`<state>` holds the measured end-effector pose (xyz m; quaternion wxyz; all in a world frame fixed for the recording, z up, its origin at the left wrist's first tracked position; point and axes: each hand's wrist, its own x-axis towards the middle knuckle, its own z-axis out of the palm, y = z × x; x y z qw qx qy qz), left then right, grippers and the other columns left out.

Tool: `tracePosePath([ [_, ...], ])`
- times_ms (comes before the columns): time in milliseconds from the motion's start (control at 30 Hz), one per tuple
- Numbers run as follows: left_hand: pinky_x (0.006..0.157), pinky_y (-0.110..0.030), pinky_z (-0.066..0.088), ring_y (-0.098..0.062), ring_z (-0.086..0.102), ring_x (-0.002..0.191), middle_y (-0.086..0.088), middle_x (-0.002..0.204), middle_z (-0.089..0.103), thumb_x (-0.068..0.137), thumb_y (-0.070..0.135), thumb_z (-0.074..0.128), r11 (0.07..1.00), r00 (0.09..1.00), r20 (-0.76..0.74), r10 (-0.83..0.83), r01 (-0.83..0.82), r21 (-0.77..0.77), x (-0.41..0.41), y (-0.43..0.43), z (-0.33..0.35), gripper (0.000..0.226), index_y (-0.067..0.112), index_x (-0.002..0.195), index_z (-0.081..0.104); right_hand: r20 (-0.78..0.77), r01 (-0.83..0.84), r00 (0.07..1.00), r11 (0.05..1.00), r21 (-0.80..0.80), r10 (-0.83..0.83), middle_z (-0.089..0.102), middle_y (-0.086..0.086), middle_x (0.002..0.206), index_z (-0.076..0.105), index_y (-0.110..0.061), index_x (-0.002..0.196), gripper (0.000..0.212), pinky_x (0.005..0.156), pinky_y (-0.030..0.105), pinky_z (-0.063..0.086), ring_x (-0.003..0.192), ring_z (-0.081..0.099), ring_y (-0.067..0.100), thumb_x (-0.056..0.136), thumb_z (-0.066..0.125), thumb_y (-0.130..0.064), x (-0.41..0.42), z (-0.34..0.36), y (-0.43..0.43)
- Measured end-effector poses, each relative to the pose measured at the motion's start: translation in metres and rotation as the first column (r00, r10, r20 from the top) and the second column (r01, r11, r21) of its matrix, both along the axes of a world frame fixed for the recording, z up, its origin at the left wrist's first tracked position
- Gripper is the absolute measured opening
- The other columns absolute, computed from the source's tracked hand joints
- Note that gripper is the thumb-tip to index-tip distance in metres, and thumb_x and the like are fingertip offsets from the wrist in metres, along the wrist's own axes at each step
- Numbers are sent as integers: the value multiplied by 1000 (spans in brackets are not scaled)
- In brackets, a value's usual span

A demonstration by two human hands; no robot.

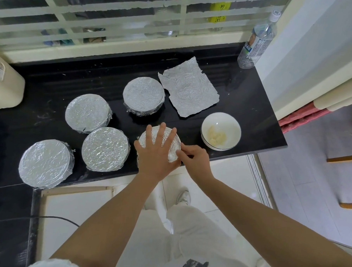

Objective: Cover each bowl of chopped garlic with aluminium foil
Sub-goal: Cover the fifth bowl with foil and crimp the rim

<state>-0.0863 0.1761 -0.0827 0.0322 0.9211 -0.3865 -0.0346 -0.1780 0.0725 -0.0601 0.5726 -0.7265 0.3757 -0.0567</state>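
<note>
On the black counter [243, 92] stand several foil-covered bowls. One foil-wrapped bowl [173, 148] sits at the front edge; my left hand [156, 150] lies flat on its top with fingers spread. My right hand [194, 156] pinches the foil at that bowl's right rim. To the right stands an uncovered white bowl [230, 123] with chopped garlic [216, 135] in it. A loose crumpled foil sheet [189, 87] lies flat behind it. Other covered bowls sit at the back middle [143, 95], the left [87, 112], the front middle [105, 149] and the front left [44, 164].
A clear plastic water bottle [255, 42] stands at the counter's back right corner by the wall. A cream appliance [4, 83] sits at the left edge. A barred window [115, 19] runs behind the counter. A black cable [52, 217] trails below the counter.
</note>
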Motion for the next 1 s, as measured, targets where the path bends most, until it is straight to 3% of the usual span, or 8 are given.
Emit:
tracePosePath([
  [100, 94, -68, 35, -43, 22, 145, -3, 162, 23, 74, 82, 31, 999, 998, -52, 32, -30, 38, -1, 0, 2, 93, 34, 153, 26, -15, 88, 996, 980, 177, -87, 74, 0, 101, 68, -14, 122, 32, 85, 35, 58, 90, 70, 15, 92, 61, -8, 0, -9, 6],
  [233, 105, -69, 24, -37, -2, 149, 2, 164, -3, 75, 85, 38, 984, 957, -230, 177, -170, 49, -6, -1, 13, 98, 39, 155, 4, -32, 60, 998, 977, 204, -55, 73, -1, 107, 66, -17, 124, 35, 87, 42, 58, 96, 70, 17, 90, 61, -9, 11, -15, -3],
  [367, 106, -66, 22, -39, 4, 146, -4, 161, 4, 66, 92, 44, 924, 885, -272, 377, -379, 48, -15, -1, 23, 113, 35, 155, 5, -50, -82, 994, 971, 225, 95, 71, -1, 113, 66, -18, 124, 34, 94, 34, 54, 104, 65, 16, 92, 56, -9, 27, -9, -21],
  [433, 107, -65, 20, -40, 3, 147, -9, 160, 9, 61, 95, 45, 910, 877, -247, 412, -412, 52, -18, 1, 21, 122, 28, 156, 9, -63, -181, 978, 960, 215, 198, 72, -1, 110, 69, -21, 120, 34, 87, 27, 51, 97, 63, 13, 92, 54, -9, 34, -6, -28],
  [533, 105, -69, 23, -42, 6, 148, -12, 162, 14, 60, 94, 44, 955, 951, -108, 289, -294, -32, -17, 5, 14, 120, 26, 156, 19, -85, -257, 957, 949, 180, 276, 74, -1, 99, 70, -26, 117, 33, 78, 28, 48, 80, 57, 9, 92, 53, -11, 40, -4, -33],
  [667, 99, -74, 30, -44, 17, 146, -6, 162, 20, 65, 89, 40, 996, 995, -52, 88, -88, 9, -11, 10, 4, 106, 36, 155, 21, -86, -273, 953, 946, 176, 291, 69, -8, 97, 69, -20, 121, 29, 90, 32, 50, 87, 60, 7, 95, 54, -17, 41, -3, -33],
  [800, 93, -66, 38, -42, 25, 142, -3, 159, 28, 70, 79, 46, 996, 994, -51, 94, -94, 8, -10, 13, 0, 93, 39, 152, 26, -51, -231, 967, 945, 232, 249, 72, -3, 104, 69, -17, 120, 34, 87, 30, 54, 95, 66, 14, 95, 48, -9, 32, -5, -34],
  [1000, 94, -65, 35, -41, 26, 141, -2, 159, 27, 72, 78, 39, 996, 995, -42, 87, -87, 5, -10, 13, 1, 89, 39, 150, 26, -28, -299, 953, 950, 93, 303, 73, -1, 105, 72, -13, 114, 27, 88, 25, 53, 96, 67, 9, 92, 57, -8, 27, -9, -39],
])
